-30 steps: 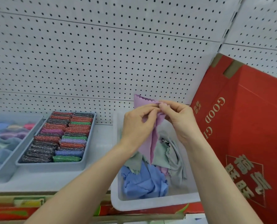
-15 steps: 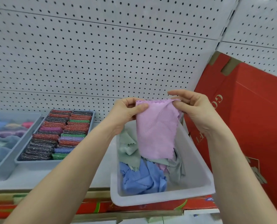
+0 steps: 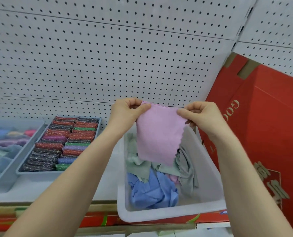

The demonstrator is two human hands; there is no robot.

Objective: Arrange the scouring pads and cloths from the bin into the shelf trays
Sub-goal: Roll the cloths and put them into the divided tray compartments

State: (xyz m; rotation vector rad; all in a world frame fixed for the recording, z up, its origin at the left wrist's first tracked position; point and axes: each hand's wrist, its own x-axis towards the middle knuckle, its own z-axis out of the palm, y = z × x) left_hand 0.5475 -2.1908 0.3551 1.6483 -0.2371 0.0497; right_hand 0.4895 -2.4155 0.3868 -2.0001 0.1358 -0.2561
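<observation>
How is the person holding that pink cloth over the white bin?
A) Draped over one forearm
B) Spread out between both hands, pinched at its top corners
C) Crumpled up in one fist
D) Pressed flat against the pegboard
B: the left hand and right hand each pinch a top corner of the pink cloth, which hangs open above the white bin.

matt pink cloth (image 3: 157, 134), smooth white plastic bin (image 3: 209, 170)

Bare forearms, sleeveless, ringless hands (image 3: 161, 115)

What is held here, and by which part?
The pink cloth, pinched at its two top corners: left hand on one, right hand on the other.
</observation>
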